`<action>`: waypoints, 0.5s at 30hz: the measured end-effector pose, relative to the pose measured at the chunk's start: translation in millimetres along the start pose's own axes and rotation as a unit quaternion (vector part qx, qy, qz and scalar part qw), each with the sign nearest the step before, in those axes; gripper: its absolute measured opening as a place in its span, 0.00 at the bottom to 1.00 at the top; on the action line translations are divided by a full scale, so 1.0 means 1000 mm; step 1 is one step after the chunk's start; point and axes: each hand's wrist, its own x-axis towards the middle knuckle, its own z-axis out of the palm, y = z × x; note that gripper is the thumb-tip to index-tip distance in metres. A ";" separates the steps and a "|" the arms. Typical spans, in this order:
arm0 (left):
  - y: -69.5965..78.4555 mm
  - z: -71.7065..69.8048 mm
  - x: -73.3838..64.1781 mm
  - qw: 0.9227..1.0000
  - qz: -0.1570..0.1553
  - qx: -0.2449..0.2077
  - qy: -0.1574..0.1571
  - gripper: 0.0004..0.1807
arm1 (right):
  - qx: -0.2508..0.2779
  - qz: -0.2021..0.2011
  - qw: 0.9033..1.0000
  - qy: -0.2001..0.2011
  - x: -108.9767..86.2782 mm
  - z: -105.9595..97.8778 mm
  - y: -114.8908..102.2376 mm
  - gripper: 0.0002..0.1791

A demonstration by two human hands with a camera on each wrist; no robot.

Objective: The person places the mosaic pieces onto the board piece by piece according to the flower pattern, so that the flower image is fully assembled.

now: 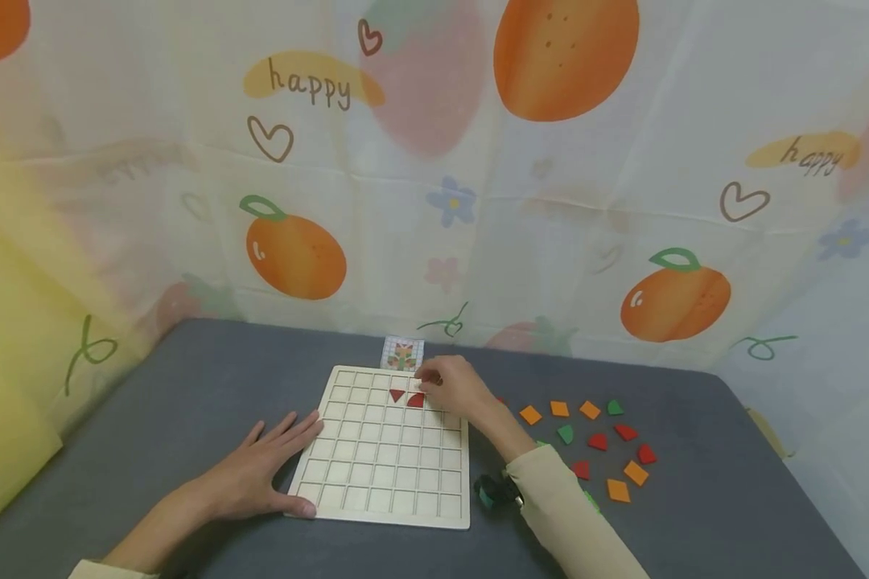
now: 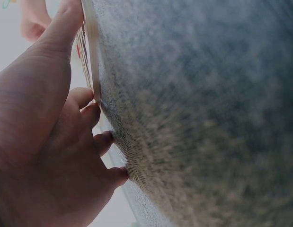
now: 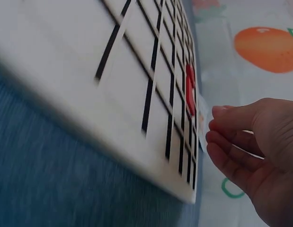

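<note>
Grid board lying flat on grey table, two red pieces on it

From the left: our left hand is resting open against the board's left side, fingers spread, thumb over the near corner. Red triangle and round-edged red piece are sitting side by side, second row from far edge. Patterned card is lying just beyond that edge. Our right hand is reaching just beside the round-edged piece, fingers curled; we can't tell if it's pinching anything. Right of board, loose pieces are lying scattered: orange, green, red.
</note>
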 end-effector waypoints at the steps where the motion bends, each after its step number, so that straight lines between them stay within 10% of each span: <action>1: 0.000 0.000 0.000 1.000 -0.001 0.000 0.000 0.62 | -0.005 0.000 1.000 0.003 -0.003 -0.002 0.003 0.09; 15: 0.000 0.002 -0.001 1.000 0.005 0.006 0.010 0.62 | -0.026 0.069 0.995 0.064 -0.038 -0.033 0.044 0.10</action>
